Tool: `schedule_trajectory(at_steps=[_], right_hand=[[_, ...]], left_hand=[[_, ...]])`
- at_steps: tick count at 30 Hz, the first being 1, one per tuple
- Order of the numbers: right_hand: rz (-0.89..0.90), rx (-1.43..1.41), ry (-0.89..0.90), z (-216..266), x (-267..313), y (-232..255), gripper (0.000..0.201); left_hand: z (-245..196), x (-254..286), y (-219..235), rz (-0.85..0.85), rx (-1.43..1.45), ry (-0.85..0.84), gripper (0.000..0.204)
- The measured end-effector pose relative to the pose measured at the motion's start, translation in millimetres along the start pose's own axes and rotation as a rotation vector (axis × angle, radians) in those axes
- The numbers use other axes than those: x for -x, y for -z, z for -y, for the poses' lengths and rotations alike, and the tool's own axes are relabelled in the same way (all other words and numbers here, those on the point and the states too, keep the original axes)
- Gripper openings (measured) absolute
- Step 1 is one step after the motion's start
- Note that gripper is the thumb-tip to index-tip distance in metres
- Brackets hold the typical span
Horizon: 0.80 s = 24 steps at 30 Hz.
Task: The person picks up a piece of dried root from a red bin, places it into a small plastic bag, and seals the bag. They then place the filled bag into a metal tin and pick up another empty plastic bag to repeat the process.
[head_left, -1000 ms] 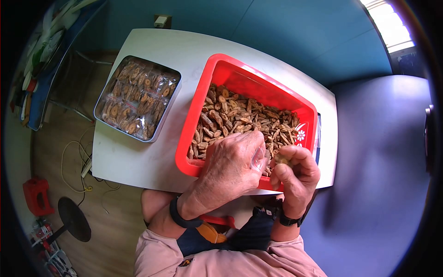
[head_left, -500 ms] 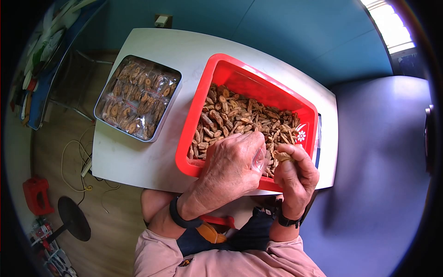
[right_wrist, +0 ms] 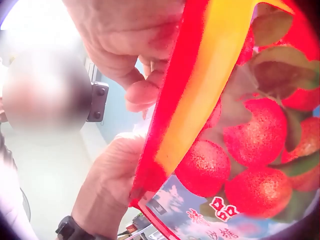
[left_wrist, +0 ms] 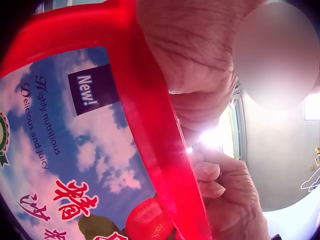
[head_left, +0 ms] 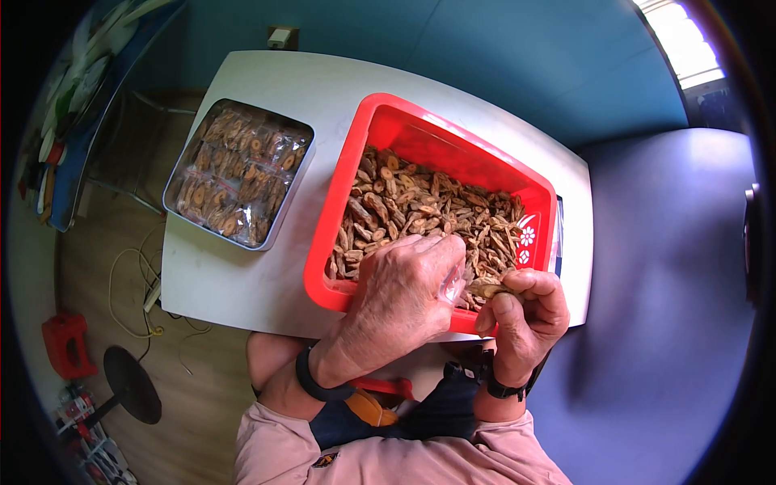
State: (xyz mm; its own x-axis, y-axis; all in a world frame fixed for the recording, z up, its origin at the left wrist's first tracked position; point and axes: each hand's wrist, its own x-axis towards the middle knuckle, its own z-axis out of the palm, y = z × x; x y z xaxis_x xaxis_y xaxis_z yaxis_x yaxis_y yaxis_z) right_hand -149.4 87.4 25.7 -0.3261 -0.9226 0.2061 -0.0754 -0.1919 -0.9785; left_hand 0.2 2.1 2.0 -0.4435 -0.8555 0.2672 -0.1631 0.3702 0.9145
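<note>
Over the near side of the red plastic basin [head_left: 323,242], my left hand [head_left: 408,279] grips a small clear plastic bag [head_left: 453,281]; most of the bag is hidden behind the fingers. Dried root slices [head_left: 420,206], brown and woody, fill the basin below. To the right, my right hand [head_left: 529,317] pinches one pale slice [head_left: 488,288] between thumb and fingers, close beside the bag. In the left wrist view, the basin's rim hides part of the right hand [left_wrist: 232,195]. The basin's printed wall fills much of both wrist views.
A metal tin [head_left: 271,230] packed with bagged slices [head_left: 234,174] stands left of the basin on the white table [head_left: 234,291]. A blue-grey padded surface [head_left: 655,283] borders the table on the right, and a teal wall [head_left: 517,65] rises behind.
The right hand has turned the slice in its fingers and shifted slightly down and to the right. The slice now shows more plainly, pointing towards the bag. The left hand has hardly moved.
</note>
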Motion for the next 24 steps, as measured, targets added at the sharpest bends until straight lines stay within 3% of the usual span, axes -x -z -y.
schedule_trajectory(at_steps=[9,17,24], right_hand=[[0.063,0.106,-0.059,8,-2,-2,0.024],[0.177,0.415,-0.095,25,-11,-9,0.023],[0.256,0.413,-0.012,23,-16,-17,0.029]], left_hand=[[1,0,1,0.009,-0.029,-0.039,0.018],[7,2,-1,-0.018,-0.025,-0.098,0.019],[7,2,2,0.028,-0.022,-0.087,0.013]])
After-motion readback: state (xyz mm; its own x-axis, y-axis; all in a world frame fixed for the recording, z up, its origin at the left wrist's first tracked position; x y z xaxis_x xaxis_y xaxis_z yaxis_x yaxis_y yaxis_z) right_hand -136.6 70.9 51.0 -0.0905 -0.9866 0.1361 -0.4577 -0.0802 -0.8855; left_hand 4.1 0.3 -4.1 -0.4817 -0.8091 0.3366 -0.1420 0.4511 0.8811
